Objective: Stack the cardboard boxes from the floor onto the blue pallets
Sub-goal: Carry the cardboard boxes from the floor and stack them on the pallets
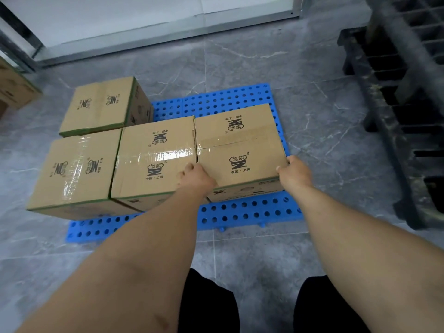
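Several taped cardboard boxes sit on the blue pallet [240, 212], which lies flat on the grey floor. The rightmost box [237, 145] stands at the pallet's near right. My left hand [195, 176] grips its near left corner, where it meets the middle box [153, 159]. My right hand [294, 171] grips its near right corner, fingers curled over the edge. A third box [74, 169] stands at the near left and a fourth [103, 105] behind it at the far left.
A dark pallet rack [396, 92] stands at the right. Another cardboard box [14, 87] sits at the far left edge. A white wall with a metal base rail [168, 32] runs along the back. My dark trouser legs [209, 306] show at the bottom.
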A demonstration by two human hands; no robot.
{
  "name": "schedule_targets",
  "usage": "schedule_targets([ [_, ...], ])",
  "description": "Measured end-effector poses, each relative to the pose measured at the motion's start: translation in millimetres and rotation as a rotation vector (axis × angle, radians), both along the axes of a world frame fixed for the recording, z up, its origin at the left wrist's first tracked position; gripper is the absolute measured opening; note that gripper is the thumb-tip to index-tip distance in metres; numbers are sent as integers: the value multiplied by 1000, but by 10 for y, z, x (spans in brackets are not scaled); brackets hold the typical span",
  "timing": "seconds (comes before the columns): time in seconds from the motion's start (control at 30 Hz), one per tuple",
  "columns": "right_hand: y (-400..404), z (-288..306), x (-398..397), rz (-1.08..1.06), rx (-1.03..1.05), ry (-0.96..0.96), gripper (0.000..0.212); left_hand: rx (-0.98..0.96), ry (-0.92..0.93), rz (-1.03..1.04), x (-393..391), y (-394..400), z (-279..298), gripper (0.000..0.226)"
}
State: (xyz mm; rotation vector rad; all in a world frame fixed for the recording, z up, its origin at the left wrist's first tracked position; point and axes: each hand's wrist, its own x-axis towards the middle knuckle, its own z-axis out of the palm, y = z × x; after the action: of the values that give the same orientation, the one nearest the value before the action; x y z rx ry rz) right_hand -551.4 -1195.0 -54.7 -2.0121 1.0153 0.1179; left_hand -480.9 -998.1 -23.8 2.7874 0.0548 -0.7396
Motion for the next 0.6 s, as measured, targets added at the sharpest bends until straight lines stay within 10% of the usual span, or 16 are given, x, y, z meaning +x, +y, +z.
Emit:
schedule_targets([
  [0.6,40,-71,57,81,-18,87,22,149,-5,-137,-102,-3,9,25],
])
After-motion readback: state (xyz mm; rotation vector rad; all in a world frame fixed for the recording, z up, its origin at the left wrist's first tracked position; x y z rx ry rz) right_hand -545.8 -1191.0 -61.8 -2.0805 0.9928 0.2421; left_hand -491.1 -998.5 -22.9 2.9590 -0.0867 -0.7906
